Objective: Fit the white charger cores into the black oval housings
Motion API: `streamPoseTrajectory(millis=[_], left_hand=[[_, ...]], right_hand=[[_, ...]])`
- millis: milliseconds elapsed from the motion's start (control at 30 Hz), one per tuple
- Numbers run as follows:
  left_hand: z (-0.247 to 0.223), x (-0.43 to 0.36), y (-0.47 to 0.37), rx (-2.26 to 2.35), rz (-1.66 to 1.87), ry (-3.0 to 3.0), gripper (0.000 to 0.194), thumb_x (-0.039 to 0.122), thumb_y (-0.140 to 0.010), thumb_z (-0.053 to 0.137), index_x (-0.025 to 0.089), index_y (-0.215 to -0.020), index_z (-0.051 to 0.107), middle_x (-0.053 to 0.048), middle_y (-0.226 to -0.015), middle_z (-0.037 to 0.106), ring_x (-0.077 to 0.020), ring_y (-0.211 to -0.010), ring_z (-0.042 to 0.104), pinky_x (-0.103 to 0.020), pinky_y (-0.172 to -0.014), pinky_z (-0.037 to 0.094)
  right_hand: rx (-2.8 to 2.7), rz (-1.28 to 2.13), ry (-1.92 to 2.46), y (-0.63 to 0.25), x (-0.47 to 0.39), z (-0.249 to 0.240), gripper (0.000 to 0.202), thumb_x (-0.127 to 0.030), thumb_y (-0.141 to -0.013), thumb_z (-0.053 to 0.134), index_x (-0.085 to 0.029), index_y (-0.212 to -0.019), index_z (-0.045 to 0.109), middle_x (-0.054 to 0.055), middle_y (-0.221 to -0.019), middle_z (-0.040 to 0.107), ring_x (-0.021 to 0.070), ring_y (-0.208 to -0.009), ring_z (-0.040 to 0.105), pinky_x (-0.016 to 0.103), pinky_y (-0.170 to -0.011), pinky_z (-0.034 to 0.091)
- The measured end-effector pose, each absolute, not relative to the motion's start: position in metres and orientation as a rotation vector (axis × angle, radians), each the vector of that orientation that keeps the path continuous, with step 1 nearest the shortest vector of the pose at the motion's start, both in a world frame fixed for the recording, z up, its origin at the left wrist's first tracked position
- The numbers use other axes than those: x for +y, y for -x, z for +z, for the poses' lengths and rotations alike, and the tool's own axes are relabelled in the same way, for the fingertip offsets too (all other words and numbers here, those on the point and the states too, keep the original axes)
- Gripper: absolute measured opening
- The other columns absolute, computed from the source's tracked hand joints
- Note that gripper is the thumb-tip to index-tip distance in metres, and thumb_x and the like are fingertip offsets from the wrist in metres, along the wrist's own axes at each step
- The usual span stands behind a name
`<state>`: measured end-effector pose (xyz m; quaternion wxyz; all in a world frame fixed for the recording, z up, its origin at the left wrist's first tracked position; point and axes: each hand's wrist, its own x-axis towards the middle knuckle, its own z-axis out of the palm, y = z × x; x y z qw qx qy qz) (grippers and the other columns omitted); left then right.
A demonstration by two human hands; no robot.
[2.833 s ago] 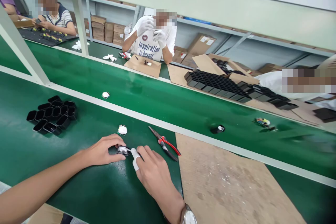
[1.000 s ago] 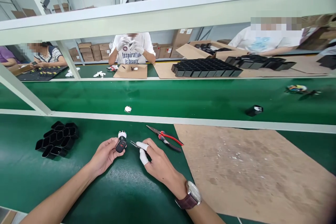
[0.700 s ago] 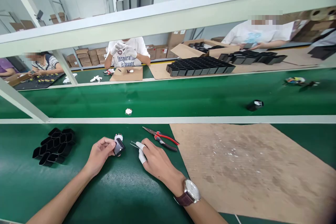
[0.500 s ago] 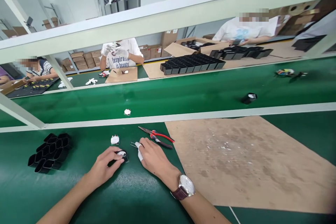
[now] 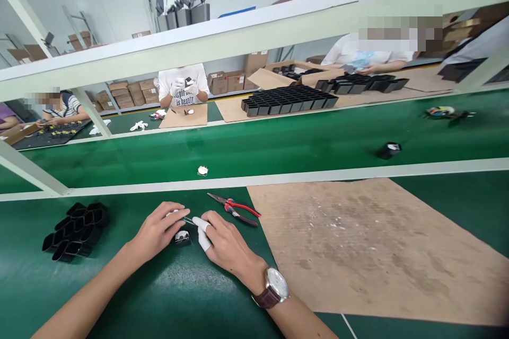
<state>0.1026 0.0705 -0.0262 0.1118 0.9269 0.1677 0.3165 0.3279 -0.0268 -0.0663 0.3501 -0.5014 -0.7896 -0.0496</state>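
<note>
My right hand (image 5: pixel 218 235), white covers on two fingertips, holds thin metal tweezers (image 5: pixel 188 220) that point left. My left hand (image 5: pixel 161 225) has its fingers drawn together at the tweezer tips. Whatever they pinch is hidden, though a bit of white shows beneath them. Just below these fingertips a small black housing (image 5: pixel 183 239) stands on the green table, with a white-topped part inside it. Red-and-black long-nose pliers (image 5: pixel 234 208) lie beyond my right hand.
Several black housings (image 5: pixel 77 230) stand grouped at left. A cardboard sheet (image 5: pixel 369 254) covers the table at right. Beyond a white rail, the green belt (image 5: pixel 278 140) carries a white-topped piece (image 5: pixel 202 170), a black housing (image 5: pixel 388 150) and a wired part (image 5: pixel 441 112). Co-workers sit across.
My left hand has let go of the black housing and moved up and slightly left. My right hand has brought the tweezers left to it. Pieces on the belt have shifted right.
</note>
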Motion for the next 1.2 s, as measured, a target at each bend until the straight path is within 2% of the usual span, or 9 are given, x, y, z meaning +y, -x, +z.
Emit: streamPoseTrajectory(millis=[133,233,300,400,533,667,800,933,1200], left_hand=[[-0.026,0.097,-0.109,0.250,0.911,-2.790,0.024,0.015,-0.100,0.067,0.025,-0.121,0.073,-0.008,-0.113,0.078,-0.0248,-0.110,0.070,-0.043,-0.094,0.060],[-0.021,0.130,-0.115,0.419,0.882,-2.761,0.014,0.025,-0.104,0.064,0.023,-0.109,0.077,-0.008,-0.105,0.080,-0.0233,-0.102,0.073,-0.040,-0.090,0.061],[-0.017,0.154,-0.127,0.590,0.876,-2.731,0.021,0.034,-0.105,0.061,0.022,-0.099,0.077,-0.008,-0.099,0.080,-0.0229,-0.094,0.074,-0.038,-0.086,0.062],[-0.016,0.182,-0.159,0.682,0.823,-2.731,0.031,0.040,-0.105,0.059,0.020,-0.087,0.075,-0.008,-0.092,0.079,-0.0232,-0.088,0.074,-0.038,-0.084,0.061],[-0.031,0.201,-0.219,0.644,0.696,-2.764,0.034,0.041,-0.104,0.057,0.019,-0.086,0.077,-0.013,-0.110,0.079,-0.0287,-0.107,0.074,-0.045,-0.098,0.059],[-0.046,0.207,-0.274,0.531,0.602,-2.791,0.025,0.036,-0.099,0.063,0.019,-0.090,0.078,-0.016,-0.141,0.068,-0.0333,-0.137,0.060,-0.051,-0.116,0.049],[-0.048,0.211,-0.305,0.432,0.543,-2.785,0.022,0.026,-0.097,0.064,0.020,-0.081,0.077,-0.011,-0.124,0.077,-0.0293,-0.129,0.067,-0.044,-0.111,0.054],[-0.041,0.218,-0.296,0.500,0.615,-2.747,0.026,0.028,-0.099,0.062,0.020,-0.079,0.077,-0.013,-0.113,0.079,-0.0300,-0.111,0.075,-0.047,-0.104,0.057],[-0.016,0.170,-0.167,0.680,0.803,-2.643,0.027,0.043,-0.102,0.063,0.022,-0.098,0.080,-0.011,-0.129,0.074,-0.0274,-0.118,0.072,-0.043,-0.105,0.058]], right_hand=[[-2.015,-0.113,1.367,-0.329,-0.027,-0.063,0.018,-0.007,-0.097,0.050,-0.016,-0.097,0.065,0.010,-0.108,0.064,0.0192,-0.083,0.063,0.031,-0.064,0.052],[-2.040,-0.098,1.595,-0.334,-0.024,-0.060,0.018,-0.004,-0.090,0.056,-0.015,-0.099,0.067,0.011,-0.110,0.064,0.0215,-0.090,0.066,0.030,-0.064,0.053],[-2.115,-0.091,1.723,-0.336,-0.021,-0.058,0.021,-0.003,-0.086,0.061,-0.014,-0.101,0.068,0.013,-0.112,0.064,0.0245,-0.095,0.066,0.031,-0.065,0.054],[-2.222,-0.121,1.786,-0.337,-0.018,-0.059,0.021,-0.004,-0.087,0.061,-0.012,-0.105,0.069,0.015,-0.112,0.065,0.0266,-0.099,0.066,0.032,-0.071,0.056],[-2.242,-0.161,1.786,-0.336,-0.017,-0.064,0.019,-0.005,-0.088,0.060,-0.010,-0.104,0.070,0.016,-0.110,0.065,0.0270,-0.099,0.065,0.034,-0.072,0.055],[-2.245,-0.201,1.773,-0.335,-0.016,-0.067,0.018,-0.007,-0.089,0.061,-0.011,-0.105,0.069,0.015,-0.109,0.065,0.0266,-0.098,0.064,0.034,-0.069,0.054],[-2.246,-0.237,1.758,-0.336,-0.017,-0.069,0.018,-0.010,-0.087,0.064,-0.011,-0.105,0.069,0.015,-0.110,0.064,0.0273,-0.098,0.063,0.035,-0.067,0.054],[-2.233,-0.239,1.741,-0.337,-0.016,-0.072,0.019,-0.009,-0.085,0.065,-0.011,-0.103,0.069,0.015,-0.108,0.064,0.0273,-0.096,0.062,0.035,-0.068,0.054],[-2.172,-0.156,1.645,-0.334,-0.019,-0.066,0.016,-0.010,-0.094,0.060,-0.011,-0.105,0.071,0.016,-0.109,0.065,0.0293,-0.105,0.059,0.043,-0.090,0.054]])
